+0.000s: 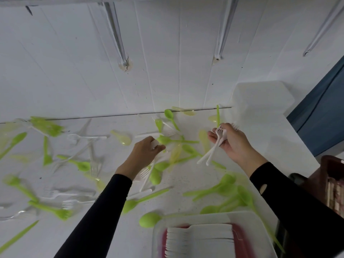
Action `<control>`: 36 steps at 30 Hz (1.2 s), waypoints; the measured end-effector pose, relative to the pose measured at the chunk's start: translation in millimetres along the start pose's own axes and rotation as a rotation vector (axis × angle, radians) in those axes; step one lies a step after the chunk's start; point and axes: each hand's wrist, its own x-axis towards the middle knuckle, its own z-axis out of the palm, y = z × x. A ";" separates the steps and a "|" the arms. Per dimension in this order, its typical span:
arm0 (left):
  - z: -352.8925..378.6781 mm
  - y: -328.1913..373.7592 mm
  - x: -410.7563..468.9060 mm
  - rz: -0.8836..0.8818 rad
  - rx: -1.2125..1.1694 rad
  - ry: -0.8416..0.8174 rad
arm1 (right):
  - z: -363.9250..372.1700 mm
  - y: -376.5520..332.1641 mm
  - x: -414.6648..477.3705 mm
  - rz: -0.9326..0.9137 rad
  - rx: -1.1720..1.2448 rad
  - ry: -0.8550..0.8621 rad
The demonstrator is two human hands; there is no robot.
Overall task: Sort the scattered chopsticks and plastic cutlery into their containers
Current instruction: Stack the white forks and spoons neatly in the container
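Green, pale yellow and white plastic cutlery lies scattered over the white table. My right hand grips a small bundle of white forks, heads up by the fingers, handles pointing down-left. My left hand reaches palm-down into the middle pile, its fingertips pinching a white piece beside a green spoon. A clear container at the near edge holds a neat row of white forks. Several green spoons lie just beyond it.
An empty translucent tub stands at the table's far right against the white wall. A dark red basket with pale sticks sits off the right edge. White forks and green pieces spread left. A blue surface borders the right.
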 end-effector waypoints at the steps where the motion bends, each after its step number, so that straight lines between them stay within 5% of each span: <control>1: -3.9 -0.4 -0.7 -0.015 -0.021 0.010 | 1.2 1.9 -1.0 0.043 0.070 -0.009; 6: -23.4 -6.6 -6.0 -0.020 -0.422 0.016 | 7.4 11.5 -6.0 0.208 0.171 -0.008; 14: -39.7 -11.3 -6.9 -0.065 -0.644 0.073 | 8.7 31.5 -3.5 0.265 -0.307 -0.069; 20: -44.5 -9.9 2.3 -0.081 -0.619 0.127 | 13.3 37.9 -9.8 0.130 -0.782 -0.126; 28: -36.8 15.7 37.8 -0.024 -0.271 0.097 | 74.2 43.2 38.4 -0.461 -1.340 -0.119; 36: -5.2 1.6 79.5 0.138 0.053 0.045 | 102.3 60.0 71.2 -0.502 -1.730 -0.199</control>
